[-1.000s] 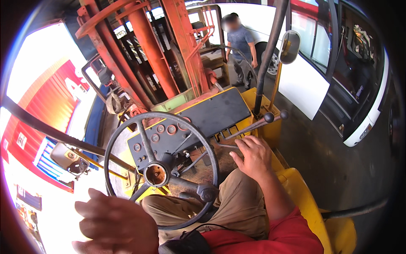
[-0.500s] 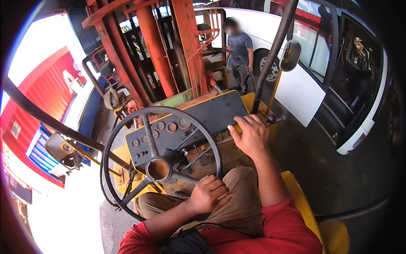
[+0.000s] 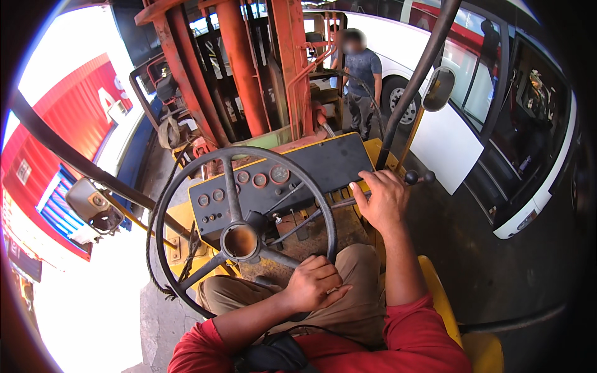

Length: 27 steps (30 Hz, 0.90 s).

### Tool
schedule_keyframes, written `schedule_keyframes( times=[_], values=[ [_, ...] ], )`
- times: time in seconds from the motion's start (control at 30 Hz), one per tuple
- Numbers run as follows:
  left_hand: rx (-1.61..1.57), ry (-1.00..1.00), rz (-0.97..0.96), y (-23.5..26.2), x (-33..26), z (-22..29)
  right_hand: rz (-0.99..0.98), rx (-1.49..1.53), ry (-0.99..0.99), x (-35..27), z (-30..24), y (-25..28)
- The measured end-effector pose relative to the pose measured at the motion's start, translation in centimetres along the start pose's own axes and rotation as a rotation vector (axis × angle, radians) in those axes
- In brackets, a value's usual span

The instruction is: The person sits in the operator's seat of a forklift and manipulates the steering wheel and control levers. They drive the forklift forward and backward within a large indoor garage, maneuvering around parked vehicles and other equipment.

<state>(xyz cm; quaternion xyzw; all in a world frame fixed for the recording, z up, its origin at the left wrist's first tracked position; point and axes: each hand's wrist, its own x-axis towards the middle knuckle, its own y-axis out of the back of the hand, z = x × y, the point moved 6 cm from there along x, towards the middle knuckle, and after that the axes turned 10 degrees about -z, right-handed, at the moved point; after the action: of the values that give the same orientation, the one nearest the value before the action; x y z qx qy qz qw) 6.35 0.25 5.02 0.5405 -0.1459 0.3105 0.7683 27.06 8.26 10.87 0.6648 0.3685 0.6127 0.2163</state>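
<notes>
Lever [image 3: 341, 202] under right hand [image 3: 382, 200].

I am seeing a black steering wheel [image 3: 186, 180], black dashboard [image 3: 323, 168], orange-red mast [image 3: 242, 68] far ahead, yellow seat [image 3: 438, 298], and white bus [image 3: 448, 143] right.

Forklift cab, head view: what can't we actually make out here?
- Right hand on the thin black-knobbed control levers: palm side hidden by the hand itself, so the grip is unclear.
- Left hand at the black steering wheel's lower rim: fingers curl under, contact unclear.
- Round dashboard gauges: too small to read.
- Pedals and floor: hidden by wheel and khaki-trousered legs.
- Yellow seat: cut off by the lower edge.
</notes>
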Motion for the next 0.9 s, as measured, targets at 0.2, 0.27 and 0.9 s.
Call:
schedule_keyframes(
  times=[0.2,0.27,0.9],
  values=[
    [-0.020,-0.008,0.010,0.09,-0.03,0.02,-0.003,-0.004,-0.011,-0.04,-0.11,0.12],
    [-0.019,-0.005,0.014,0.00,-0.07,0.00,0.000,-0.002,-0.008,-0.01,-0.09,0.15],
    [-0.009,0.001,0.003,-0.03,0.07,0.00,0.018,0.016,-0.006,-0.19,0.08,0.04]
  ],
)
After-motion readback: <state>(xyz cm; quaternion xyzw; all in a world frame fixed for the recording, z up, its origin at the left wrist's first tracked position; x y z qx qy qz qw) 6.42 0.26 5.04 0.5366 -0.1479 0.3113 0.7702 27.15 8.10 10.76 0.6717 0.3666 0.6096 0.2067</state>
